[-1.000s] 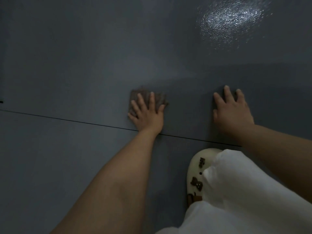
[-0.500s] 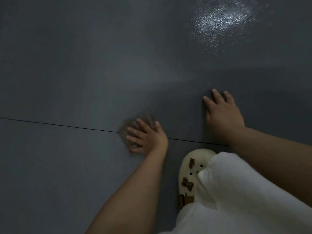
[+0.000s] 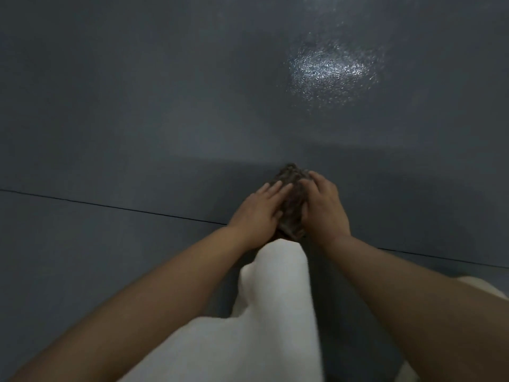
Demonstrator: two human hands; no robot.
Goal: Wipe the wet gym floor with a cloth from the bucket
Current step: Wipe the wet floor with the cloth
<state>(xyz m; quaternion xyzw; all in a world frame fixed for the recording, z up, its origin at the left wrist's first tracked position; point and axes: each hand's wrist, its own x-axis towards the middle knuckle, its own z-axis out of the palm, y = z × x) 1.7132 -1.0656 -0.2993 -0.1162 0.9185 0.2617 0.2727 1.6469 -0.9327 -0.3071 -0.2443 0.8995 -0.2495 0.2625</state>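
White trouser leg [image 3: 275, 299] fills the near bottom centre, knee pointing away; a second patch of white cloth [image 3: 484, 288] shows at the right edge. Both bare forearms reach forward past the knee, one on each side.

Left hand [image 3: 259, 210] just beyond the knee, fingers straight and together, laid flat against the left side of the cloth [image 3: 292, 199], pressing it. Right hand [image 3: 322, 205] on the cloth's right side, fingers bent over its top edge, thumb along its side, so it grips the cloth. Cloth is dark brown, bunched into a lump between the two hands, touching both. Cannot tell whether it sits on the floor [image 3: 110, 119] or is lifted just off it.

Floor is dark grey, slightly textured. A thin dark seam line [image 3: 110, 206] runs across it from the left edge toward the right, passing under the hands and cloth. Shadow band lies across the floor right past the hands. Far off, toward the upper right, a wet shiny patch [image 3: 330, 73] catches light, well apart from the cloth.
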